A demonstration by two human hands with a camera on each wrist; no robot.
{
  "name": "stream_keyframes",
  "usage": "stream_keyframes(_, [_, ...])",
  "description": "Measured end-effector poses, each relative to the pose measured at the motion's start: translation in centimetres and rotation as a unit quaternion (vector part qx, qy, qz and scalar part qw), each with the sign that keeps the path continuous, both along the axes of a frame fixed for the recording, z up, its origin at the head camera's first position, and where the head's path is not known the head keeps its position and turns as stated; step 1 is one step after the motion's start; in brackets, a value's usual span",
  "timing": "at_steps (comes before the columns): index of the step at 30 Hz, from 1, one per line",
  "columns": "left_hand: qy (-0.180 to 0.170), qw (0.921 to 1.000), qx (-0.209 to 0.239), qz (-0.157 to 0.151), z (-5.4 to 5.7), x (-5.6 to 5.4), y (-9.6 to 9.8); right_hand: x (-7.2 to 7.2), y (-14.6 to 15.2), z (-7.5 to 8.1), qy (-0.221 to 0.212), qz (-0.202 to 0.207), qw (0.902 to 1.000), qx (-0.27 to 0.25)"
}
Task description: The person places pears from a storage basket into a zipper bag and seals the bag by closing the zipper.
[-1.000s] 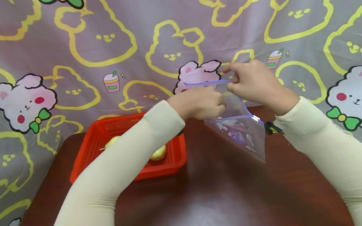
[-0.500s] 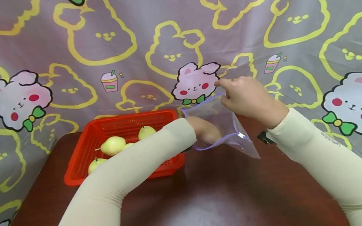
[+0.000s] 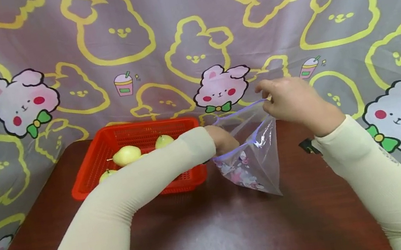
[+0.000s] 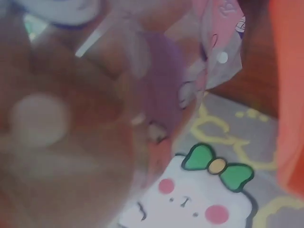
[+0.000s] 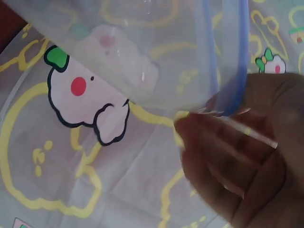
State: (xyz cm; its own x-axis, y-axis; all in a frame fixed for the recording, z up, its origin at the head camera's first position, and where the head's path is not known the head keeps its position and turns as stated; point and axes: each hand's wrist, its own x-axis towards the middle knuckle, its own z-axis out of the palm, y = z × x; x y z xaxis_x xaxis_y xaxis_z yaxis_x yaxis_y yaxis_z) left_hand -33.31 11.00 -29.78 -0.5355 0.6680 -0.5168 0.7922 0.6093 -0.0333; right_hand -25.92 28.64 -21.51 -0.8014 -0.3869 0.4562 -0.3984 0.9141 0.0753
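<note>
My right hand (image 3: 295, 100) pinches the upper corner of a clear zip bag (image 3: 244, 174), which hangs over the table with its mouth spread. Purple-blue zip strips (image 5: 240, 52) run to the fingertips in the right wrist view. My left hand (image 3: 223, 138) reaches down into the bag's mouth from the left, wrist bent, its fingers hidden behind the printed front. The left wrist view is blurred by the hand and the bag's printed film (image 4: 164, 80); I cannot tell how those fingers lie. A slider (image 3: 258, 144) sits on the near zip strip.
To the left stands a red plastic basket (image 3: 80, 188) with several yellow-green pears (image 3: 127, 155) in it, partly covered by my left sleeve (image 3: 153, 171). The dark wooden table (image 3: 218, 243) ends at a cartoon-printed curtain (image 3: 152, 11) behind.
My left hand has moved from the bag's rim down into its mouth, and the mouth has widened. The right hand dipped, then rose slightly, holding the corner. More pears show.
</note>
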Motion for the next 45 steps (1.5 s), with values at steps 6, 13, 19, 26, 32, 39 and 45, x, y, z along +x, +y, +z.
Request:
stream_keyframes(6, [-0.002,0.9811,0.072,-0.180,2.8,-1.6,0.5,-0.8,1.4,-0.3,-0.022,0.087,0.9960,0.005])
stream_keyframes(13, [0.010,0.9700,0.187,-0.156,6.7,-2.2,-0.2,-1.2,2.5,-0.5,-0.086,0.020,0.9960,-0.011])
stream_keyframes(19, [0.004,0.9639,0.240,-0.115,7.9,-2.9,-1.7,-0.8,2.6,-0.4,-0.109,-0.013,0.9939,-0.014])
stream_keyframes(26, [-0.001,0.9527,0.281,-0.115,7.3,-3.3,-3.6,-0.3,4.0,-1.1,-0.119,-0.044,0.9905,-0.053])
stream_keyframes(32, [0.038,0.9343,0.326,-0.140,6.5,-3.4,-4.7,-0.2,5.5,-2.3,-0.159,-0.049,0.9741,-0.153])
stream_keyframes(39, [0.092,0.9151,0.355,-0.167,5.9,-3.2,-5.3,-0.2,6.4,-4.7,-0.167,-0.007,0.9388,-0.301])
stream_keyframes(45, [0.104,0.9076,0.365,-0.179,5.7,-2.8,-5.5,-0.5,6.9,-6.5,-0.142,0.044,0.9014,-0.407])
